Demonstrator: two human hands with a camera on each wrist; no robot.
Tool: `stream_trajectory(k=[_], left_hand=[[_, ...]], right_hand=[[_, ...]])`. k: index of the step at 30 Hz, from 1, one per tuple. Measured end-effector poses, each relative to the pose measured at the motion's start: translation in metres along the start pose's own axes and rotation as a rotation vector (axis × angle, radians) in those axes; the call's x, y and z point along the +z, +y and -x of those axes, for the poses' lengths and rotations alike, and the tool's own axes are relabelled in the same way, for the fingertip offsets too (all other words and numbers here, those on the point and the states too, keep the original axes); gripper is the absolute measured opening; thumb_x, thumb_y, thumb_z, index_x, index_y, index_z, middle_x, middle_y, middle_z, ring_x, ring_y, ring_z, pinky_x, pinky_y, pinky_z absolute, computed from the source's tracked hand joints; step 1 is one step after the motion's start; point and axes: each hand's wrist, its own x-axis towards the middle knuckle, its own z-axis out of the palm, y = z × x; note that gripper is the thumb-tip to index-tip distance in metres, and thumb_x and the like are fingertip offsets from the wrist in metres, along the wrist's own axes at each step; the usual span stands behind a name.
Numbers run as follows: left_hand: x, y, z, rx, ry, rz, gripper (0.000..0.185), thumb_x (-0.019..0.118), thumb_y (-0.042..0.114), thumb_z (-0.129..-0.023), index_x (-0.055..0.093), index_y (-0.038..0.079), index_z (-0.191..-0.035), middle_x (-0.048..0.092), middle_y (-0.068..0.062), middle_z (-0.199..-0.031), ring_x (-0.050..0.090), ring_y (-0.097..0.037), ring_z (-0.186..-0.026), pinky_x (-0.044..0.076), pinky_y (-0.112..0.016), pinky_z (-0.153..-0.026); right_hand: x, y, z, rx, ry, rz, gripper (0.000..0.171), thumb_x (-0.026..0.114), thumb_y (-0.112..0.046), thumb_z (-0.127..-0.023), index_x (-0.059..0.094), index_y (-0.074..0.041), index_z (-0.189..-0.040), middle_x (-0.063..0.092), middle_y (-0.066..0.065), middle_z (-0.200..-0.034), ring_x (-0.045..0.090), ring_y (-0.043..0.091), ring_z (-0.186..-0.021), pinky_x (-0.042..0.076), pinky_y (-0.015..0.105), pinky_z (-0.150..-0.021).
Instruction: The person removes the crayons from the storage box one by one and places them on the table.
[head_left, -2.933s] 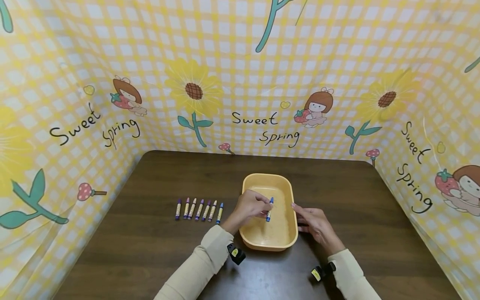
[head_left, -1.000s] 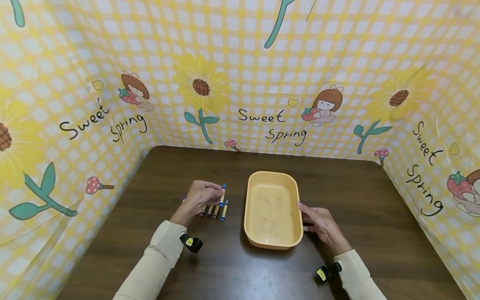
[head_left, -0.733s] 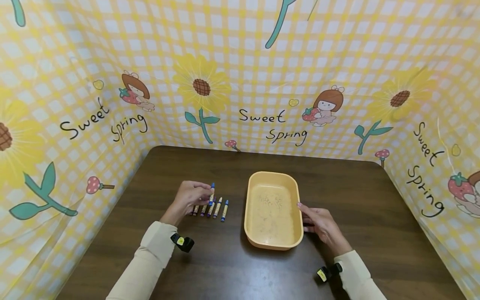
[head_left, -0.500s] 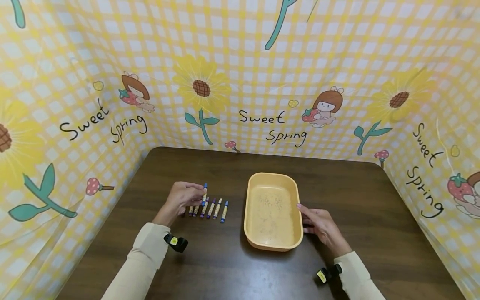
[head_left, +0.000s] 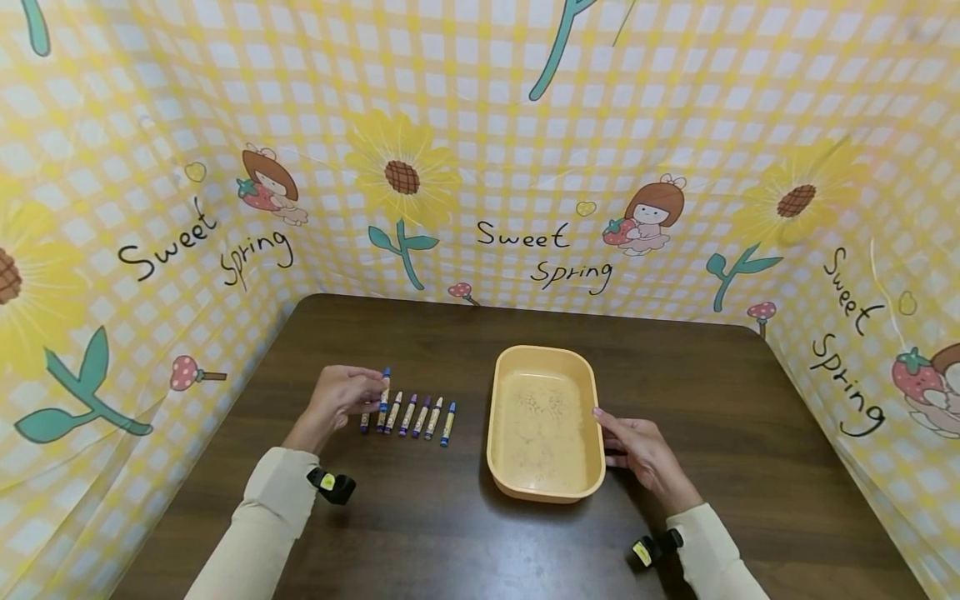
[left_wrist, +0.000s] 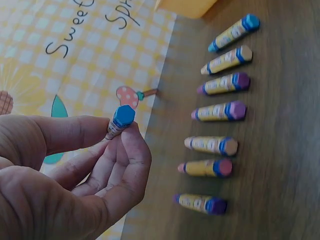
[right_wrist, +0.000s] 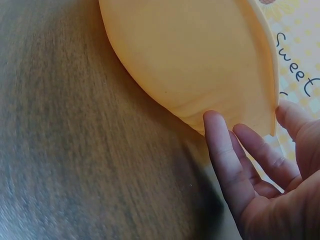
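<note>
My left hand [head_left: 372, 392] hovers over the left end of a row of several crayons [head_left: 408, 414] lying side by side on the dark wooden table [head_left: 465, 542]. It pinches a blue crayon [head_left: 385, 388] between thumb and fingers, tip up. In the left wrist view the blue crayon [left_wrist: 121, 119] sits in my fingertips [left_wrist: 131, 145], above and left of the row of crayons [left_wrist: 219, 111]. An empty yellow plastic tub [head_left: 501, 421] stands to the right of the row. My right hand [head_left: 609, 433] rests with straight fingers [right_wrist: 224, 155] against the tub's right wall [right_wrist: 200, 65].
A yellow checked backdrop [head_left: 525, 167] with sunflowers and "Sweet Spring" lettering walls the table at the back and on both sides. Bare tabletop lies in front of the row and right of the tub.
My left hand lifted the blue crayon out of the tub and carried it left, across the row to its left end. The right hand stayed at the tub.
</note>
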Motion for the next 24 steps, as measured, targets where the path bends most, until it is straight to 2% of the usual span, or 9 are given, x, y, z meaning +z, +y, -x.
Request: stream_trajectory(k=[8,17,24], left_hand=[[-0.015,-0.013,-0.005,0.007,0.044,-0.02,0.033,0.071,-0.001,-0.089,0.063,-0.017,-0.117,0.074,-0.001,-0.076,0.07,-0.009,-0.064,0.064,-0.024,-0.064],[-0.026,-0.025,-0.007,-0.008,0.058,-0.044,0.035,0.071,0.0,-0.089,0.063,-0.018,-0.118,0.071,0.004,-0.072,0.07,-0.007,-0.064,0.064,-0.025,-0.065],[-0.031,-0.026,-0.012,-0.01,0.078,-0.036,0.026,0.072,-0.003,-0.086,0.069,-0.017,-0.108,0.071,0.003,-0.069,0.068,-0.008,-0.061,0.063,-0.024,-0.062]], right_hand=[[-0.001,-0.001,0.0,-0.001,-0.002,0.011,0.049,0.072,-0.037,-0.095,0.069,0.007,-0.116,0.077,0.006,-0.091,0.073,0.016,-0.082,0.064,0.034,-0.07],[-0.001,0.001,0.0,0.024,0.022,0.015,0.042,0.074,-0.039,-0.093,0.073,0.001,-0.104,0.076,0.004,-0.087,0.072,0.016,-0.08,0.064,0.033,-0.069],[-0.003,-0.003,0.0,0.029,0.011,-0.001,0.035,0.072,-0.036,-0.094,0.073,-0.001,-0.098,0.075,0.002,-0.084,0.072,0.015,-0.078,0.064,0.032,-0.068]])
